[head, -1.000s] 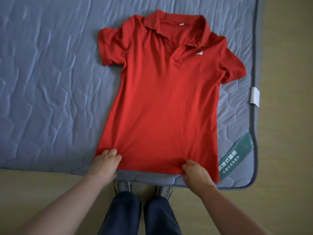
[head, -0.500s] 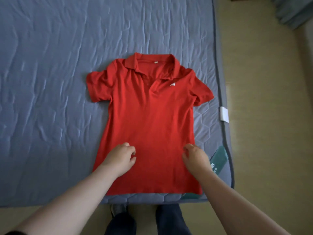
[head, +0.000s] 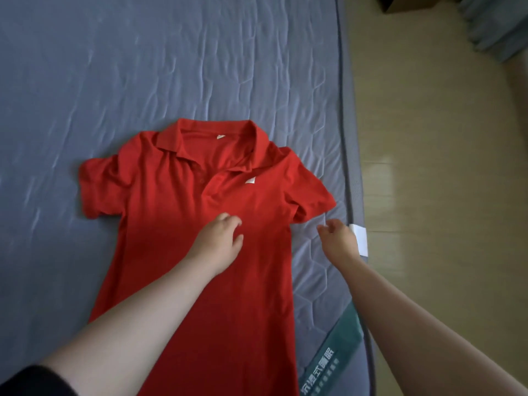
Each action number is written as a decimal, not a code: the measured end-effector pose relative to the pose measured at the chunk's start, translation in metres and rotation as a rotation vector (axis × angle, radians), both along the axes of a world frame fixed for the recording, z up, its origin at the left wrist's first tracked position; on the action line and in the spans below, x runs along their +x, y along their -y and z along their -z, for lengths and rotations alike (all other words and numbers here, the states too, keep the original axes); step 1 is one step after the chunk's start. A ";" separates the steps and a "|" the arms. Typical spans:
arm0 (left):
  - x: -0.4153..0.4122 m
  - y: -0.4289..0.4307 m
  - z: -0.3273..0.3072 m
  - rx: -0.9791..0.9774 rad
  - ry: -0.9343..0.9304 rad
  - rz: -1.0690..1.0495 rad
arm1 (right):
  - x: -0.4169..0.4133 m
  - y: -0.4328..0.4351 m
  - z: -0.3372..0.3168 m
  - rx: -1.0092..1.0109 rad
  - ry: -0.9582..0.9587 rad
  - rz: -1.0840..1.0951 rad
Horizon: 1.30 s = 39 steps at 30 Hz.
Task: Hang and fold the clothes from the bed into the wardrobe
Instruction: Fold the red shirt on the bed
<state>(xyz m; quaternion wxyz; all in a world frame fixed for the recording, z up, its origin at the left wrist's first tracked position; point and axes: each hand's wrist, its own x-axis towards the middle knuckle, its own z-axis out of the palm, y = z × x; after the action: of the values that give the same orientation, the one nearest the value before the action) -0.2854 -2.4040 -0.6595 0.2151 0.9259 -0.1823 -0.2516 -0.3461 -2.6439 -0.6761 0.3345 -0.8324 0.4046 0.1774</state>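
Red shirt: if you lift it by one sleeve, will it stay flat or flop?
Probably flop: the red shirt lies limp with soft wrinkles at its sleeves and collar. It looks thin, so likely light. It may drag rather than slide, since the quilted bed cover looks textured.

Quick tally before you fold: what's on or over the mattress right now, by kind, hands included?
Shirts: 1, the red polo shirt
Hands: 2, the left hand and the right hand
Tags: 1, the white tag
Labels: 1, the green label
Total: 5
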 end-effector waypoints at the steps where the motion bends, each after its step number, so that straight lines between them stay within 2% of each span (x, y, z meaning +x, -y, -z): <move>1: 0.009 0.014 0.006 -0.013 0.017 -0.006 | 0.009 0.008 0.008 0.012 0.013 0.022; 7: 0.045 0.063 0.042 -0.030 0.086 0.039 | 0.035 0.025 0.048 0.233 0.178 0.335; 11: 0.066 0.079 0.065 0.033 0.052 0.072 | 0.048 0.033 0.065 0.387 0.312 0.483; 16: 0.073 0.084 0.083 0.069 0.013 0.052 | 0.060 0.034 0.071 0.448 0.438 0.538; 18: 0.073 0.080 0.086 0.080 0.015 0.044 | 0.065 0.034 0.068 0.370 0.529 0.529; 22: 0.073 0.082 0.088 0.062 0.022 0.050 | 0.069 0.059 0.051 -0.062 0.683 0.395; 24: 0.074 0.084 0.087 0.063 0.008 0.028 | 0.070 0.069 0.053 -0.092 0.608 0.398; 27: 0.077 0.091 0.087 0.012 0.064 -0.037 | 0.066 0.067 0.067 0.233 0.383 0.489; 29: 0.086 0.100 0.086 -0.045 0.107 -0.078 | 0.055 0.059 0.074 0.338 0.199 0.410; 31: 0.100 0.108 0.089 -0.058 0.090 -0.109 | 0.041 0.046 0.080 0.405 0.171 0.386; 33: 0.113 0.112 0.093 0.001 0.026 -0.108 | 0.032 0.033 0.083 0.388 0.241 0.344; 35: 0.122 0.115 0.097 0.068 -0.018 -0.108 | 0.030 0.027 0.082 0.251 0.315 0.347; 37: 0.128 0.117 0.097 0.080 -0.031 -0.125 | 0.030 0.029 0.080 0.086 0.367 0.444; 39: 0.131 0.117 0.097 0.102 -0.061 -0.137 | 0.026 0.033 0.081 -0.011 0.308 0.471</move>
<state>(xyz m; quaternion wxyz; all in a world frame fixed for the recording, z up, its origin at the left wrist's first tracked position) -0.1547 -2.5209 -0.7568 0.1897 0.9379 -0.0989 -0.2731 -0.3199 -2.6772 -0.7576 0.4195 -0.7345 0.5322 -0.0362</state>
